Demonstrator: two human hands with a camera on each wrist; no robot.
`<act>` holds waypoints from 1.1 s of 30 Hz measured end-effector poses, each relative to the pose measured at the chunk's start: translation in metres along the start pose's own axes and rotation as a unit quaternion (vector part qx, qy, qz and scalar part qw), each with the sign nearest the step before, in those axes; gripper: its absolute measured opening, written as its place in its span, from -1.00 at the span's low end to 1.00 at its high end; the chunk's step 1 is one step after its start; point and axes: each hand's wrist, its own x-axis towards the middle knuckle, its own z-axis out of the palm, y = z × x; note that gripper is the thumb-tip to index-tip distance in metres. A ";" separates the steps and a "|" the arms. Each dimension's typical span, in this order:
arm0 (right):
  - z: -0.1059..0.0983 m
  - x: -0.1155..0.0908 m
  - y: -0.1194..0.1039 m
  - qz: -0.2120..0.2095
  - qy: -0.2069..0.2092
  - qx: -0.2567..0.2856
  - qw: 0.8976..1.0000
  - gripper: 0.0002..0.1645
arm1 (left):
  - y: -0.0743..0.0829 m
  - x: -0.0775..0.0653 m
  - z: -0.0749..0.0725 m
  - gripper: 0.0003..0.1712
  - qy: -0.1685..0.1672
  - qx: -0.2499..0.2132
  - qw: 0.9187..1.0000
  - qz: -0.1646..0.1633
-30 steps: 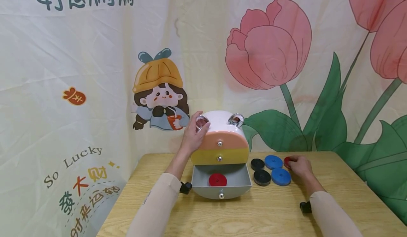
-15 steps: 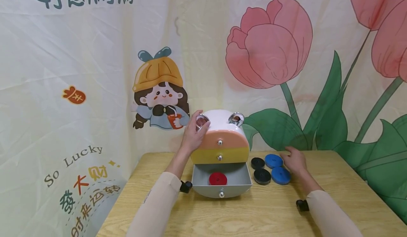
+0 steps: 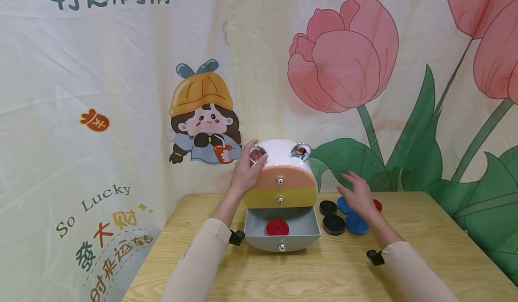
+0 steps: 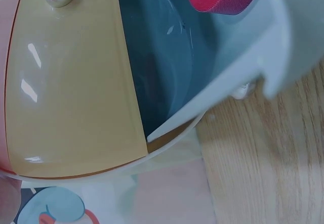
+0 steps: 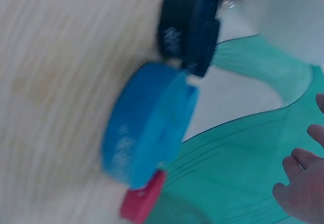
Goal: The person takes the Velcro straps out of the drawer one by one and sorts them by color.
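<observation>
A small rounded cabinet (image 3: 279, 153) with a white top stands on the table, with chrome ring ears. My left hand (image 3: 246, 171) holds its left ear. The grey bottom drawer (image 3: 299, 243) is pulled out, and a flat red roll (image 3: 277, 227) with a woven-looking edge lies inside. Beyond several rolls on the right, my right hand (image 3: 358, 197) hovers with spread fingers, holding nothing. It partly hides a back blue roll (image 3: 343, 204), a front blue roll (image 3: 358, 224) and a second red roll (image 3: 378, 205). Beside them sit two black rolls (image 3: 333, 225).
An orange drawer (image 3: 297, 176) and a yellow drawer (image 3: 297, 198), both closed, have round silver knobs. The wooden table (image 3: 323, 275) ends at a printed cloth backdrop (image 3: 259, 68) with tulips and a cartoon figure.
My right hand has let go of the red roll on the table, lifted away and swung left over the blue rolls, its fingers spreading. My left hand stays on the ear.
</observation>
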 end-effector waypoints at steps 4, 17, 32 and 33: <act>-0.001 0.000 -0.021 -0.029 0.003 0.021 0.999 -0.39 | -0.001 0.002 0.000 -0.31 0.002 -0.001 1.000 0.006; 0.003 -0.009 -0.084 -0.125 0.024 0.031 0.991 -0.44 | -0.001 0.003 0.000 -0.32 0.003 -0.003 1.000 0.006; 0.011 -0.024 -0.120 -0.212 0.045 0.043 0.975 -0.44 | -0.002 0.001 0.000 -0.26 0.002 -0.007 1.000 -0.001; 0.012 -0.025 -0.122 -0.214 0.043 0.044 0.975 -0.43 | -0.002 0.000 0.000 -0.26 0.002 -0.006 1.000 -0.002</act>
